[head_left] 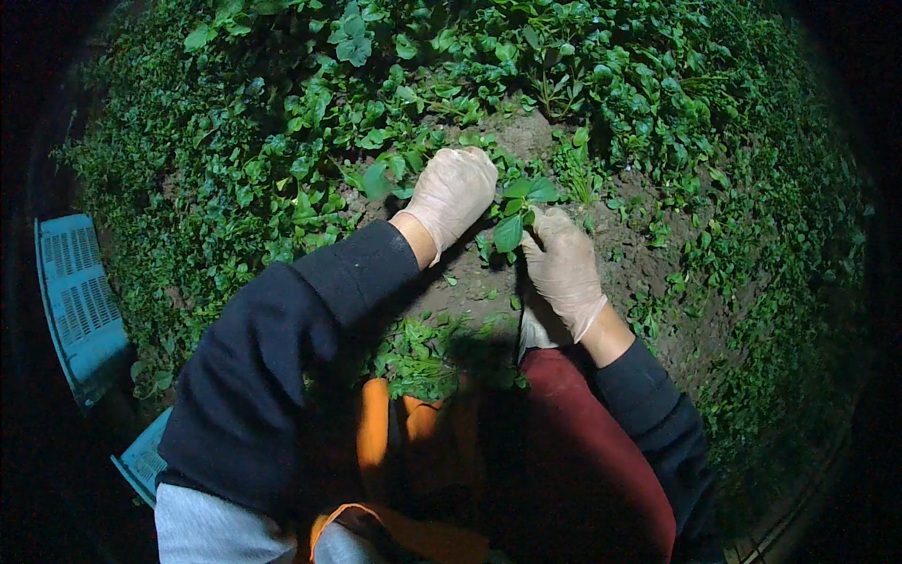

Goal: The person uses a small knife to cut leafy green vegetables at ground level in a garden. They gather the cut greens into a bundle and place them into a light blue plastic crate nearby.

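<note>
My left hand (pixel 456 194), in a thin pale glove, is closed into a fist above the leafy ground; what its fingers hold, if anything, is hidden. To its right, my right hand (pixel 565 264), gloved alike, pinches a green leafy sprig (pixel 518 211) between thumb and fingers. The sprig's broad leaves spread between the two hands. Brown soil (pixel 461 282) shows beneath them. Closer to my body lies a bunch of green leafy plants (pixel 419 359), partly in shadow.
Dense low green plants (pixel 282 162) surround the patch of soil. Two blue plastic crates (pixel 79 296) (pixel 146 455) stand at the left. Orange material (pixel 373 423) and a dark red trouser leg (pixel 592 437) are near my body.
</note>
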{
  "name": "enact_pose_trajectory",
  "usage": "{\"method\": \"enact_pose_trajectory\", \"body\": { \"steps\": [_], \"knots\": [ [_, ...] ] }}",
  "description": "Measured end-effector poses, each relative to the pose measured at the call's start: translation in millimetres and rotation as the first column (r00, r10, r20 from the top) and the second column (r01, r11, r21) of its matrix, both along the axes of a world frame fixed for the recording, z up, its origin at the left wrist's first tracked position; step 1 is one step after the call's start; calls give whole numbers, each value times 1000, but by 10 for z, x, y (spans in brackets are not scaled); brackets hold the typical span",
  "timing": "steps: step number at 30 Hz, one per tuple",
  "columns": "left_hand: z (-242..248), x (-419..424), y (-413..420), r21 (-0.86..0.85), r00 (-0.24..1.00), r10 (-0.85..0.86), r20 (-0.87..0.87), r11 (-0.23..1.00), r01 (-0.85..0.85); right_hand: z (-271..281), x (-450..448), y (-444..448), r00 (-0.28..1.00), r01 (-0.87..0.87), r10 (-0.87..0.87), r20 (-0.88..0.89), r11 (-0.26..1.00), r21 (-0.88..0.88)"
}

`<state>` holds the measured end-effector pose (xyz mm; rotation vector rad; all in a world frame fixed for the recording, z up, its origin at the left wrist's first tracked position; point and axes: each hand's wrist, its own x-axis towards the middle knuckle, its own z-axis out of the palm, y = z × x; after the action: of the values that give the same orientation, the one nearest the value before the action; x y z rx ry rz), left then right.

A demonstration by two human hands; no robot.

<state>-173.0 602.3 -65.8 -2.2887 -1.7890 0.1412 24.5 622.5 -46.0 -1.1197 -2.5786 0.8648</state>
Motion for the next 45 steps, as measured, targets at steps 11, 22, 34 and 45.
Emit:
{"method": "enact_pose_trajectory", "body": {
  "steps": [11, 22, 34, 45],
  "knots": [
    [171, -354, 140, -389, 725, 487, 488, 864, -319, 218, -34, 176, 999, 28, -36, -32, 977, -210],
    [133, -295, 295, -317, 955, 204, 216, 940, -129, 319, 330, 319, 927, 198, -314, -208, 877, -438],
    [527, -297, 32, -558, 944, 249, 218, 825, -88, 402, 745, 387, 778, 498, -600, -186, 769, -400],
    [102, -533, 574, -222, 933, 305, 191, 939, -262, 389, 1054, 360, 617, 621, -767, -175, 611, -491]
  ]
}}
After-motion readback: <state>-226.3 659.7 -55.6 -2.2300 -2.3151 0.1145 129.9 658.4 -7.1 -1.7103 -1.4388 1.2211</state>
